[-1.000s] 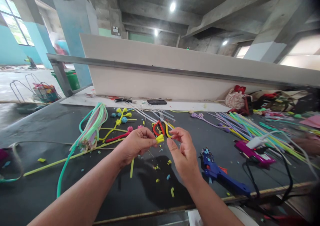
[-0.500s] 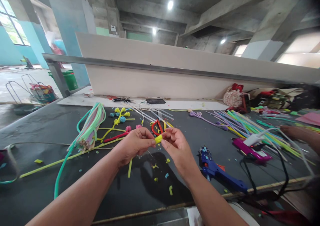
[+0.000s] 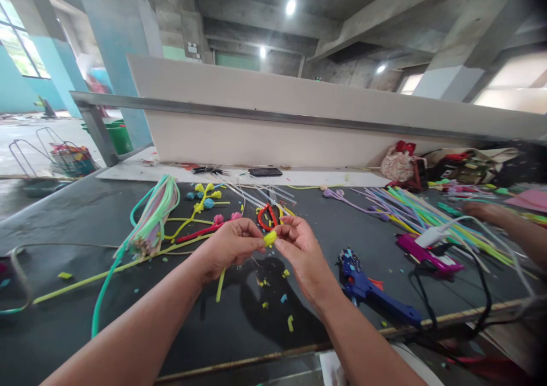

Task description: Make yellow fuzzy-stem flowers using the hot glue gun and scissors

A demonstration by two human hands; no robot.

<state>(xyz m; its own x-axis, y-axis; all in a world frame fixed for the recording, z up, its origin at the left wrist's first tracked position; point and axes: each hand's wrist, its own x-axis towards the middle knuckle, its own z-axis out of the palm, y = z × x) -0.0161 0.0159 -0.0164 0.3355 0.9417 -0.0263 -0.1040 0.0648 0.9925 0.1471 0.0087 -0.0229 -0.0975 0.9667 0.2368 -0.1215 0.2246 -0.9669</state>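
Between my two hands is a small yellow piece [image 3: 269,238] of what looks like soft foam or tubing. My left hand [image 3: 237,243] pinches its left end with thumb and forefinger. Fingers of my right hand [image 3: 299,246] pinch it from the other side. Just beyond the hands lie scissors with red handles [image 3: 268,217], partly hidden by my fingers. Below, small yellow and blue scraps [image 3: 290,323] are scattered on the dark table. A yellow stem with yellow and blue knobs [image 3: 200,203] lies to the left of the scissors.
A bundle of pastel strips [image 3: 156,218] lies at left. On the right are a blue hole-punch-like plier [image 3: 371,295], a magenta device [image 3: 427,257] with cables, and many coloured strips [image 3: 419,215]. Another person's hand [image 3: 491,215] reaches in at far right. A phone [image 3: 265,172] lies at the back.
My hands stay nearly in place, and the yellow piece has turned slightly between my fingertips. At far right, the other person's hand has moved a little to the left.
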